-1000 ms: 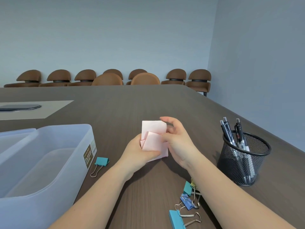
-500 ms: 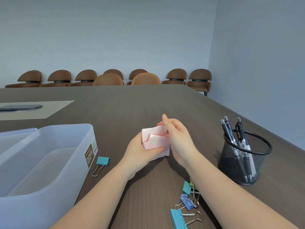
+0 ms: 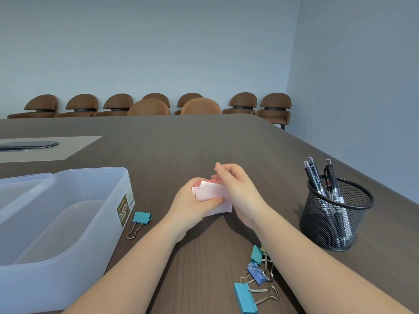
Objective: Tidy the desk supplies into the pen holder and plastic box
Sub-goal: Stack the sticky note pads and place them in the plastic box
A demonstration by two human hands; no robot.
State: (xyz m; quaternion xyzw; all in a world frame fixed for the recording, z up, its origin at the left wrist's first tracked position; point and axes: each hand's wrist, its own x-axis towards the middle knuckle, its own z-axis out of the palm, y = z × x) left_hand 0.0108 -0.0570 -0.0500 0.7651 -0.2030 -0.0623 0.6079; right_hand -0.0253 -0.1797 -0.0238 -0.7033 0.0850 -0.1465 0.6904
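Observation:
A small stack of pink sticky notes [image 3: 210, 192] sits between both hands at the table's middle. My left hand [image 3: 192, 200] grips it from the left with the thumb under its front edge. My right hand [image 3: 240, 189] presses on it from the right, fingers curled over the top. The translucent plastic box [image 3: 106, 214] stands at the left. A black mesh pen holder [image 3: 335, 220] with several pens stands at the right. One teal binder clip [image 3: 141, 218] lies beside the box. Three more binder clips [image 3: 254, 275] lie near my right forearm.
The dark wooden table [image 3: 181, 141] stretches far ahead, its right edge running diagonally behind the pen holder. A grey mat [image 3: 68, 146] with a dark flat device [image 3: 29, 146] lies at the far left. Brown chairs [image 3: 274, 105] line the back wall.
The pink notes went from held upright and fanned to folded down flat between my hands. My right hand's fingers closed over their top and both hands lowered slightly.

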